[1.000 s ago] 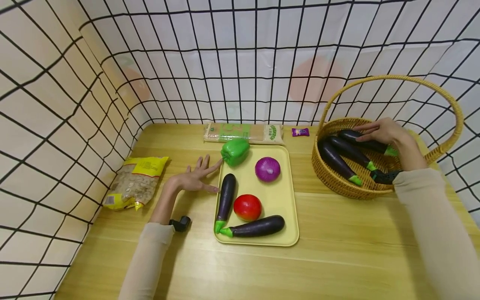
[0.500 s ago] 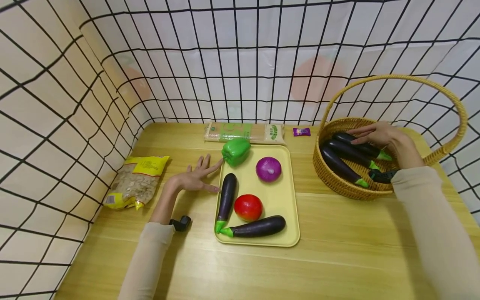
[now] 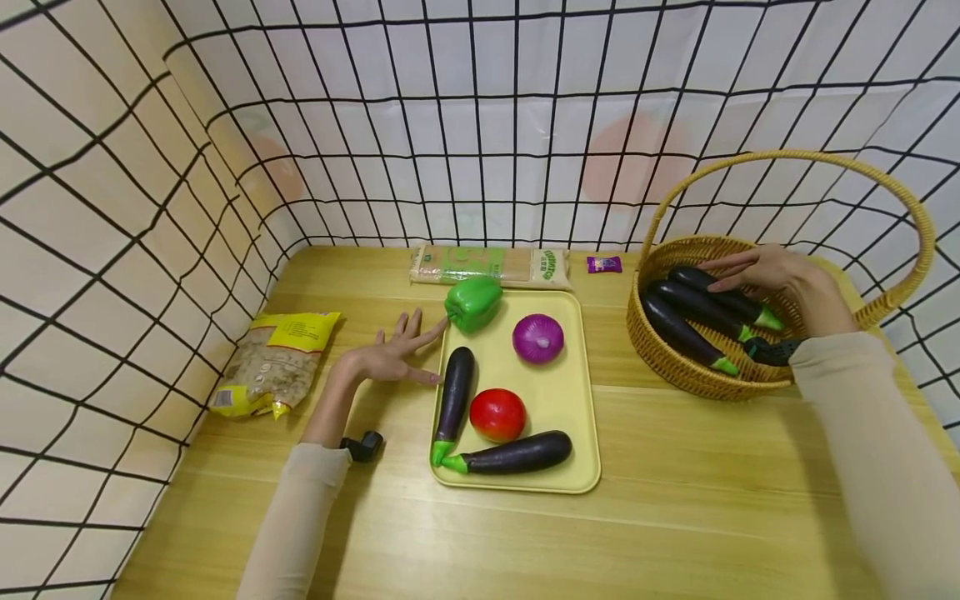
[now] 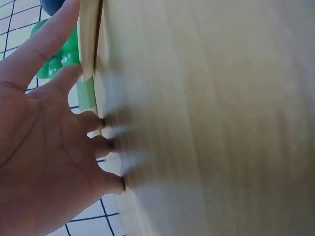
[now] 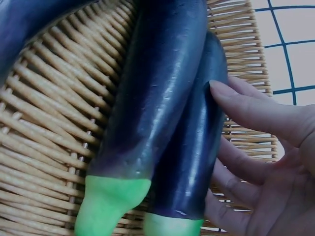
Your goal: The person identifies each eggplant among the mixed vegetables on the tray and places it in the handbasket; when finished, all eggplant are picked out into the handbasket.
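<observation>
On the table my left hand [image 3: 393,354] has its fingers spread, touching the left edge of a yellow tray [image 3: 558,392]. In the left wrist view that hand's [image 4: 54,132] fingertips rest on the wood and the tray's side. My right hand [image 3: 776,271] reaches into a wicker basket [image 3: 678,375] and holds a dark eggplant [image 3: 727,298] with a green stem end. The right wrist view has the thumb on this eggplant [image 5: 189,142], with the other fingertips hidden behind it. Two more eggplants, a middle one [image 3: 693,304] and a left one [image 3: 675,329], lie beside it.
The tray bears a green bell pepper [image 3: 472,304], a purple onion [image 3: 537,339], a tomato [image 3: 497,415] and two eggplants [image 3: 517,454]. Behind it lie a long noodle packet [image 3: 491,265] and a small purple packet [image 3: 603,264]. A yellow bag [image 3: 277,362] sits left. The basket's handle [image 3: 802,156] arches up.
The eggplant in my right hand has come down and leftward against the other two in the basket, and the hand has shifted slightly with it. My left hand stays still.
</observation>
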The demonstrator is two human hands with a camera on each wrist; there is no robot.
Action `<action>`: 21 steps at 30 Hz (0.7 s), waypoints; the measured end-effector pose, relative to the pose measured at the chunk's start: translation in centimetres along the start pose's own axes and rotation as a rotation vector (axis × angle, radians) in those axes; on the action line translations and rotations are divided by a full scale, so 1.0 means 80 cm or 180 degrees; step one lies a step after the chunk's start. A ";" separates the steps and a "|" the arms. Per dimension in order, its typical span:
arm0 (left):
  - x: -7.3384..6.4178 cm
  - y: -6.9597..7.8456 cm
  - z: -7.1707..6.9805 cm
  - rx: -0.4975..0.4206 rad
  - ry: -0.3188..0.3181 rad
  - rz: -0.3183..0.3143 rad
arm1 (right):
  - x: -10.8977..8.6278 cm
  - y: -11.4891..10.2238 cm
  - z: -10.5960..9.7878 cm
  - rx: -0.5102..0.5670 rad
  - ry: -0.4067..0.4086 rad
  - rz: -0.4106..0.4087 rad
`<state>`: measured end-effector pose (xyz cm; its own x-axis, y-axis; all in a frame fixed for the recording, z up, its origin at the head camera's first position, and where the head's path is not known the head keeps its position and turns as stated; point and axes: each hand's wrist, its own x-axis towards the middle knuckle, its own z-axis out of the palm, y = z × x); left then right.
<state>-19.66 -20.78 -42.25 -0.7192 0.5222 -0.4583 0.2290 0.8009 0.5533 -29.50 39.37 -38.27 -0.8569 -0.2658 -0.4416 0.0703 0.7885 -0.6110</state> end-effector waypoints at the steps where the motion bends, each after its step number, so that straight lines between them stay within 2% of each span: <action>1: 0.000 0.000 0.000 0.0007 -0.0004 -0.0009 | -0.001 0.000 0.000 0.0033 0.0003 -0.0001; 6: 0.001 0.001 -0.001 0.0045 0.0000 -0.0031 | -0.008 -0.006 -0.005 0.0172 0.0065 0.0022; 10: 0.002 0.001 -0.002 0.0058 0.0001 -0.0037 | -0.019 -0.024 -0.007 -0.0094 0.0186 -0.0095; 16: 0.001 0.001 -0.003 0.0052 -0.0009 -0.0031 | -0.061 -0.072 0.001 -0.0515 0.0169 -0.0389; 19: 0.001 0.001 -0.002 0.0047 -0.0012 -0.0039 | -0.086 -0.096 0.014 -0.0562 0.0187 -0.0626; 21: 0.002 0.001 -0.002 0.0040 -0.0013 -0.0039 | -0.102 -0.112 0.030 -0.0612 0.0279 -0.0876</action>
<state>-19.82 -20.67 -42.17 -0.7194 0.5136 -0.4676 0.2285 0.8108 0.5390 -21.92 33.12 -30.76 -0.8716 -0.4409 -0.2142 -0.2598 0.7862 -0.5607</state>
